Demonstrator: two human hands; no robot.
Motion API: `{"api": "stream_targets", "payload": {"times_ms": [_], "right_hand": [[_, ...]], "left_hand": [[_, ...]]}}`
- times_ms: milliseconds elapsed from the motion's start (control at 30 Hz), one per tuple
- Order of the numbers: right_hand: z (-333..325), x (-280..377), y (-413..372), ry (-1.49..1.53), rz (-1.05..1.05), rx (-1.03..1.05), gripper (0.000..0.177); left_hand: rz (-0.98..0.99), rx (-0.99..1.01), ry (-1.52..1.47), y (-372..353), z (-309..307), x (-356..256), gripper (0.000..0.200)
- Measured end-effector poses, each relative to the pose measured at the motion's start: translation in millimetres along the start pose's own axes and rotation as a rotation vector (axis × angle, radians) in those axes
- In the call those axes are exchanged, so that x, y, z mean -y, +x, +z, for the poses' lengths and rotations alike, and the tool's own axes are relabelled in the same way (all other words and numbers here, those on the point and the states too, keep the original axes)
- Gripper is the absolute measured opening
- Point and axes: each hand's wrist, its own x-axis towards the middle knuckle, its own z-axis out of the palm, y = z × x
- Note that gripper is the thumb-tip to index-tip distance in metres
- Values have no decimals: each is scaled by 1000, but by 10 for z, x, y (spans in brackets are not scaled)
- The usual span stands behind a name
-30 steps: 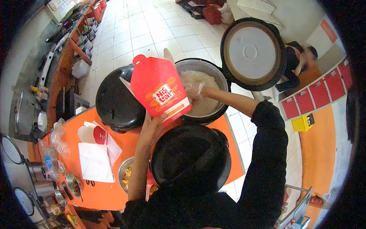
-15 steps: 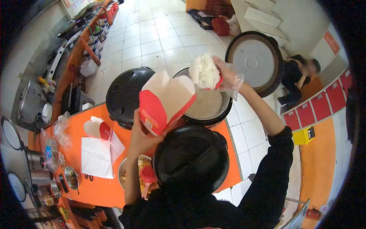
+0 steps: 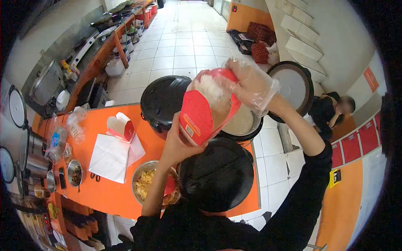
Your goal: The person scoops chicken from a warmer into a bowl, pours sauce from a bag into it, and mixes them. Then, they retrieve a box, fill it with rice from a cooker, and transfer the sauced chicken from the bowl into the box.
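My left hand is wrapped round the lower part of a red and white takeaway box, its flaps spread open at the top. In a clear plastic glove, my right hand grips a red scoop tipped over the mouth of the box. White rice shows between the scoop and the flaps. Behind the box is an open pot of rice, partly hidden. A closed black pot stands nearest to me, and another dark lidded pot is to the left.
On the orange table lie white paper sheets, a second takeaway box and a metal bowl of yellowish food. A small bowl sits further left. A person is at the right by the wall.
My right hand has moved left and turned the scoop of rice over into the box. The whole view has shifted, with more of the food bowl showing.
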Motion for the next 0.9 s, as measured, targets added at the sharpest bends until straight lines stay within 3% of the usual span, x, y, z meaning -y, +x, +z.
{"api": "stream_targets", "payload": {"times_ms": [67,100,233,300,400,600,733,900], "right_hand": [[-116,208,-16,-84,-66,97,37],[-148,306,-34,-91,-32,121,47],[-354,659,-112,-84,-234,162,66],[-389,821,-183,-64,-226,190,64],[-369,966,-248,-39,-266,214,63],[-466,1280,-376,-48,-369,149,58],[-554,1548,-420,-8,-456,157,56],[-436,2067,-606,-49,-569,306,55]], "left_hand": [[-10,13,-46,-87,-82,53,81],[-15,19,-70,-134,-117,66,81],[-47,-23,-215,-363,-176,-12,84],[-28,-40,-129,-477,-229,18,86],[-119,-84,-389,-641,-190,-49,87],[-51,-149,-256,-917,-248,-109,95],[-36,-254,130,-1277,-310,295,96],[105,-337,47,-1555,-434,207,93]]}}
